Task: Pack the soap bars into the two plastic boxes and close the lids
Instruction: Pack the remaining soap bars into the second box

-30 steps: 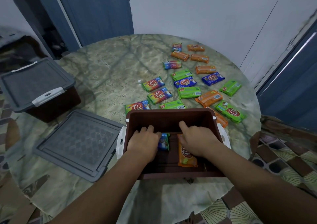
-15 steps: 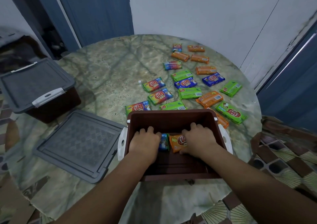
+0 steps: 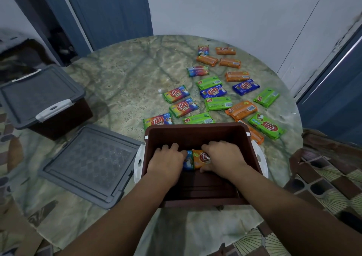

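An open brown plastic box (image 3: 195, 130) with white side latches stands at the table's near edge. Both my hands are inside it. My left hand (image 3: 166, 163) lies over a blue soap bar (image 3: 189, 160), which it mostly hides. My right hand (image 3: 225, 158) grips an orange soap bar (image 3: 200, 157) standing on edge beside the blue one. The box's grey lid (image 3: 88, 163) lies flat to its left. A second brown box (image 3: 45, 101) with its grey lid shut stands at the far left. Several wrapped soap bars (image 3: 217, 103) lie scattered beyond the open box.
The round marble-patterned table (image 3: 125, 75) extends past the boxes, with bare surface at its far left and centre. A white wall and blue doors stand behind it. Patterned floor tiles (image 3: 323, 187) show at the right.
My right hand has turned the orange bar from lying flat near the front to standing on edge against the blue bar, further back in the box. My left hand has stayed on the blue bar.
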